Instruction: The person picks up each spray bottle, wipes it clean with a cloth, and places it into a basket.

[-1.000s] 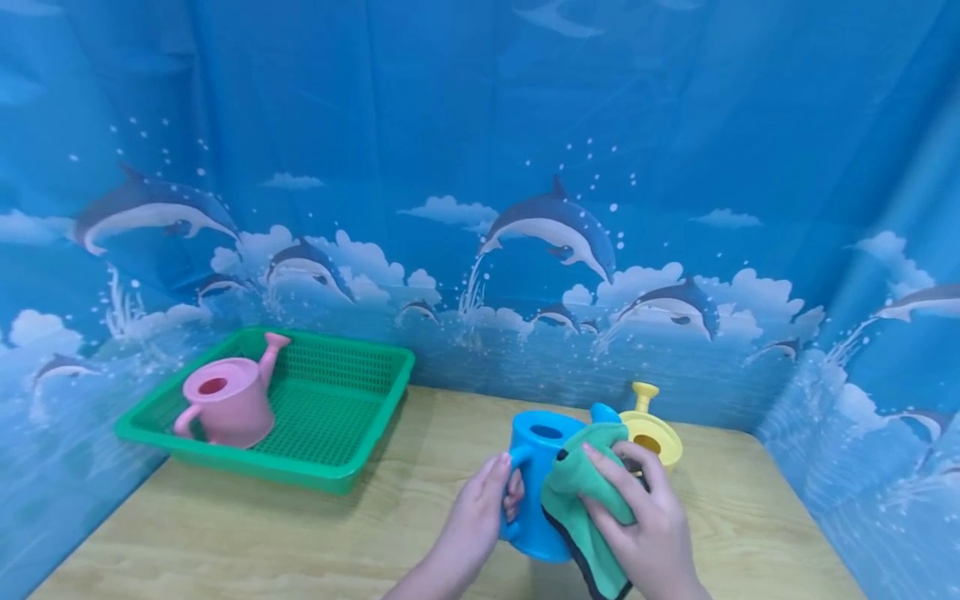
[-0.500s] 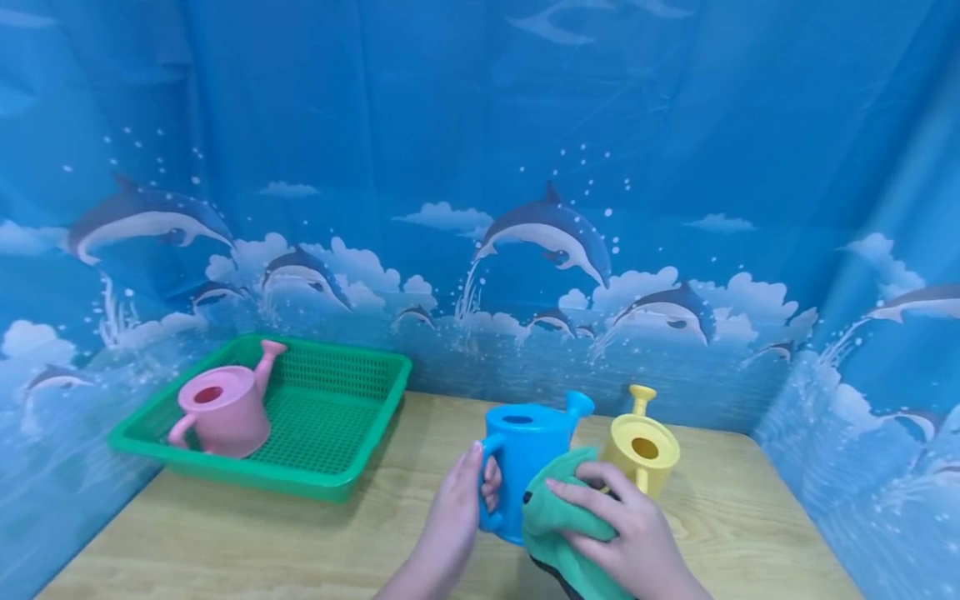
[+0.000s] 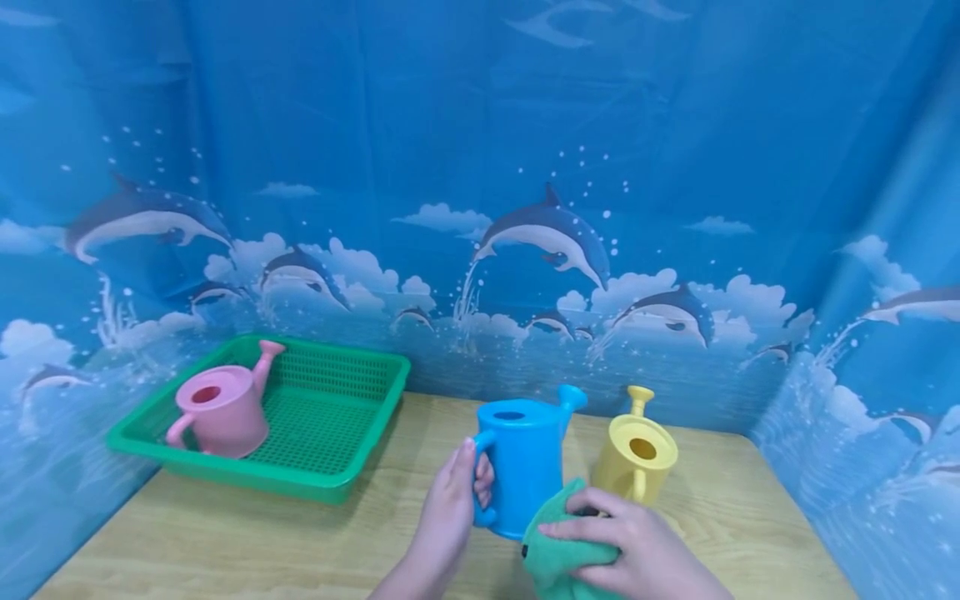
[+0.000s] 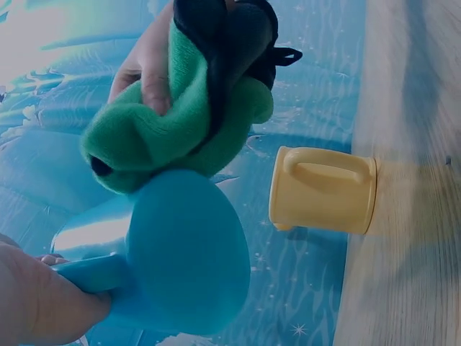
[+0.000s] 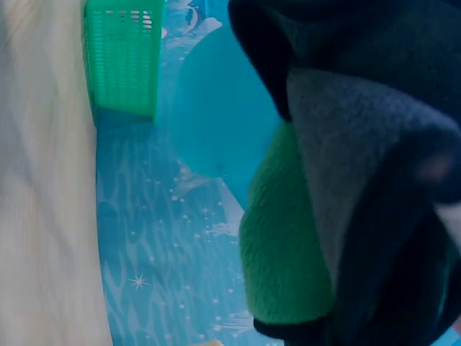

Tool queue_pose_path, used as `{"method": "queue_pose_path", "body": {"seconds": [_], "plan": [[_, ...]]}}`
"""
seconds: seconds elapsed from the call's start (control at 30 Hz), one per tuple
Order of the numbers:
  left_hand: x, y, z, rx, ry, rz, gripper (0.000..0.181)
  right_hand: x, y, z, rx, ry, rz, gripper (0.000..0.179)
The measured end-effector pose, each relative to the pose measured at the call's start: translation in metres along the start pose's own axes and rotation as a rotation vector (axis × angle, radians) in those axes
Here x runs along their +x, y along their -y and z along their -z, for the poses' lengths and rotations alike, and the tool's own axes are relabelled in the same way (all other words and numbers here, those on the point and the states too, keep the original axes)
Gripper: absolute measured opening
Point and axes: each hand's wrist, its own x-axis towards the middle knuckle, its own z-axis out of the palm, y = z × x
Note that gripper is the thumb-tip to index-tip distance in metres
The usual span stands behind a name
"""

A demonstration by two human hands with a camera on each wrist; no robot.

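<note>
My left hand (image 3: 450, 487) is bare, smooth and rounded at the base of the thumb. Behind it, toward me, my left forearm (image 3: 411, 575) is uncovered too. My right hand (image 3: 637, 542) is equally bare, its fingers (image 3: 581, 530) slim and tapering, the wrist behind it uncovered.
</note>
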Motion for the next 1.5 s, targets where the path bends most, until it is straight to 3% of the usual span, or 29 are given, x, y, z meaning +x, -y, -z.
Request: {"method": "queue_pose_path", "body": {"seconds": [0.1, 0.23, 0.4, 0.57, 0.83, 1.0, 1.2, 1.4, 1.5], "plan": [[-0.001, 0.001, -0.001, 0.021, 0.017, 0.016, 0.041, 0.001, 0.0, 0.002, -0.043, -0.083, -0.001, 0.036], [-0.003, 0.004, -0.004, 0.047, 0.07, 0.03, 0.041, 0.003, 0.001, 0.001, -0.118, -0.272, -0.073, 0.036], [-0.005, 0.006, -0.007, 0.07, 0.125, 0.066, 0.043, 0.004, 0.0, -0.001, -0.115, -0.5, -0.183, 0.037], [-0.006, 0.006, -0.009, 0.078, 0.143, 0.084, 0.045, 0.005, -0.001, -0.002, -0.123, -0.572, -0.238, 0.045], [-0.007, 0.003, -0.006, 0.066, 0.108, 0.033, 0.046, 0.005, 0.0, -0.004, -0.131, -0.534, -0.211, 0.038], [-0.002, 0.001, 0.0, 0.036, 0.049, 0.001, 0.048, 0.006, 0.002, -0.006, -0.138, -0.412, -0.214, 0.046], [0.002, -0.006, 0.01, -0.05, -0.019, -0.011, 0.049, 0.006, 0.002, -0.007, -0.133, -0.262, -0.152, 0.035], [0.004, -0.009, 0.015, -0.1, -0.002, -0.029, 0.049, 0.002, 0.001, 0.0, -0.104, -0.106, -0.164, 0.051], [0.004, -0.008, 0.015, -0.087, 0.034, -0.036, 0.049, 0.001, 0.003, 0.002, -0.088, -0.079, -0.199, 0.051]]}}
